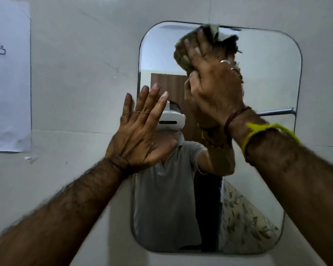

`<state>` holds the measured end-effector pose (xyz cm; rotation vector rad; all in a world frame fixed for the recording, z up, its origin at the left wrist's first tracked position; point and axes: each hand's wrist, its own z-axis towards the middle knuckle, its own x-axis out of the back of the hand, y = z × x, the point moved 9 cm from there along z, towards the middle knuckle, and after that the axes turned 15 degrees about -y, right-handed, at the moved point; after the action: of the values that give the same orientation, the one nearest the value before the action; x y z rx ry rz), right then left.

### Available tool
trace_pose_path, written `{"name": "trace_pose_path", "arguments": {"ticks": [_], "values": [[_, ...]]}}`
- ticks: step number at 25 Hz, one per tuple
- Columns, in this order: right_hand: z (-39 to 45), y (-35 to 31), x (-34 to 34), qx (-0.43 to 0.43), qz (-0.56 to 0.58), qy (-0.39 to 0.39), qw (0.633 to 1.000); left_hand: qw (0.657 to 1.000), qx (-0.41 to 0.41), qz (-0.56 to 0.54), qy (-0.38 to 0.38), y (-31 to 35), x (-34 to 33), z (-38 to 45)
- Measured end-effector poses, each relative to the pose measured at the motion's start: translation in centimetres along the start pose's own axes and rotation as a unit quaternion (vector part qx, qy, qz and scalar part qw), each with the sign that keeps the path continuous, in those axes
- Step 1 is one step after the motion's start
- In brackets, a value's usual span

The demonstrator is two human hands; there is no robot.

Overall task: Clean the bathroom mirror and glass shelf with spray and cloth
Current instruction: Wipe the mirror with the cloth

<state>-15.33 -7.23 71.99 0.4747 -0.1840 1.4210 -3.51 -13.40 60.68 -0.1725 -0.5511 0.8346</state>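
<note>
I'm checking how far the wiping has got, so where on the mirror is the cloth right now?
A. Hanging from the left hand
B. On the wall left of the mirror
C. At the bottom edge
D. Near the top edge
D: the right hand presses the bunched cloth against the mirror close to its top edge, while the left hand rests flat with straight fingers at the mirror's left side.
</note>
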Motion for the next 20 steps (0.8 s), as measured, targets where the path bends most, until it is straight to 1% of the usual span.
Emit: {"name": "trace_pose_path", "arguments": {"ticks": [1,2,4,5,6,9,10,11,14,15,16,18,19,20], "values": [[0.9,-0.3,0.1,-0.010,0.009,-0.008,1.000,1.000,0.003,0.002,-0.005,0.0,-0.1,0.1],[1.5,-1.3,0.0,0.005,-0.006,-0.017,1.000,1.000,0.003,-0.001,-0.008,0.0,0.0,0.1],[2.1,-3.5,-0.6,0.065,-0.054,-0.030,0.996,1.000,0.005,-0.003,-0.004,-0.1,0.0,0.0],[2.5,-3.4,-0.7,0.072,-0.063,-0.030,0.995,1.000,0.008,-0.001,-0.001,-0.2,0.1,-0.1],[3.0,-2.4,-0.3,0.054,-0.059,-0.024,0.997,1.000,0.009,0.001,0.003,-0.3,0.1,-0.1],[4.0,2.7,2.3,-0.071,0.017,0.029,0.997,1.000,-0.001,-0.008,0.010,0.0,0.2,-0.1],[3.9,3.0,2.4,-0.080,0.028,0.029,0.996,1.000,-0.003,-0.009,0.012,0.0,0.3,-0.1],[3.5,2.2,2.0,-0.061,0.030,0.016,0.998,1.000,-0.002,-0.007,0.014,0.0,0.3,-0.1],[0.3,-2.8,-0.9,0.086,-0.050,-0.042,0.994,1.000,0.000,-0.002,0.023,-0.1,0.4,-0.2],[-0.6,-2.7,-1.3,0.100,-0.067,-0.044,0.992,1.000,0.001,-0.003,0.025,-0.1,0.4,-0.2],[-0.9,-1.4,-1.0,0.075,-0.061,-0.039,0.995,1.000,0.002,-0.004,0.024,-0.1,0.3,-0.2],[-0.8,3.0,0.3,-0.046,0.020,-0.016,0.999,1.000,0.003,-0.013,0.020,-0.2,0.1,-0.1],[-1.1,4.1,0.4,-0.083,0.046,-0.009,0.995,1.000,0.003,-0.018,0.020,-0.1,0.1,-0.2],[-1.6,3.7,0.1,-0.081,0.044,-0.007,0.996,1.000,0.004,-0.019,0.023,0.0,0.1,-0.2]]}}
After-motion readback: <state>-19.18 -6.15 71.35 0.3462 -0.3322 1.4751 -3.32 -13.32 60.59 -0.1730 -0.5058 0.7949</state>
